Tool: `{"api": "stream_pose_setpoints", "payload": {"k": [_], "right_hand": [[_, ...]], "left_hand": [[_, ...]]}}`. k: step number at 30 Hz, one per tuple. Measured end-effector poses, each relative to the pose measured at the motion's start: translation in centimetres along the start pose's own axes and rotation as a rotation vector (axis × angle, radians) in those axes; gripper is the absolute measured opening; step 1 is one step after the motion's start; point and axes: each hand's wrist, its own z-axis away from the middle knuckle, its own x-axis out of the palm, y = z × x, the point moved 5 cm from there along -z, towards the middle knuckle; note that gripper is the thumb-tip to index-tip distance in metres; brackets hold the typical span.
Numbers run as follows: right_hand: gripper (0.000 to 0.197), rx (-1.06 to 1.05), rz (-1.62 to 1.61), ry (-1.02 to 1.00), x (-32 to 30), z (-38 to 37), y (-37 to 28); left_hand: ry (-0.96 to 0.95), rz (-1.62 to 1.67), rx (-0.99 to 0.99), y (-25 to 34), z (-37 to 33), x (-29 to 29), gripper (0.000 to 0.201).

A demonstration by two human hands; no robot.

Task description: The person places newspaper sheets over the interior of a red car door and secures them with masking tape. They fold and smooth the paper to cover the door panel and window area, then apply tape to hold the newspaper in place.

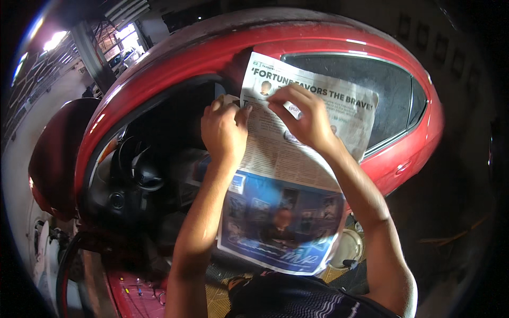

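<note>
A printed newspaper sheet (289, 164) hangs in front of the side of a red car (212, 58), its upper part overlapping the rear window (366, 90). My left hand (225, 130) is closed at the sheet's upper left edge, its thumb against that edge. A small tan piece (229, 99) shows behind its fingers; what they grip is mostly hidden. My right hand (305, 116) is over the sheet's upper part. Its thumb and fingers are bent toward each other in a pinch; anything between the fingertips is too small to make out.
Through the open front door frame at left, a dark steering wheel (146, 169) shows. A round pale lid or container (347, 249) is low on the right, behind the sheet. A red panel (138, 291) with small items is at lower left. A pillar (91, 53) rises at far left.
</note>
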Motion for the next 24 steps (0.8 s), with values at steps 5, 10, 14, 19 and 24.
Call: {"api": "stream_pose_setpoints", "payload": {"k": [5, 10, 14, 19, 24], "right_hand": [[0.025, 0.235, -0.667, 0.008, 3.0, -0.7, 5.9], [0.051, 0.17, -0.667, -0.134, 2.5, -0.3, 5.7], [0.036, 0.173, -0.66, -0.128, 2.2, -0.4, 6.3], [0.027, 0.23, -0.662, -0.052, 2.7, -0.6, 6.2], [0.028, 0.298, -0.385, 0.048, 2.7, -0.4, 6.7]], "left_hand": [[-0.032, 0.036, 0.007, -0.2, 0.1, -1.3, 0.013], [-0.215, 0.116, 0.068, 4.4, -0.2, -2.8, 0.008], [-0.323, 0.063, 0.029, 6.1, -0.1, -1.6, 0.009], [-0.307, 0.261, 0.101, 7.0, 0.4, -2.0, 0.026], [-0.304, 0.551, 0.194, 8.9, 3.6, -2.7, 0.056]]}}
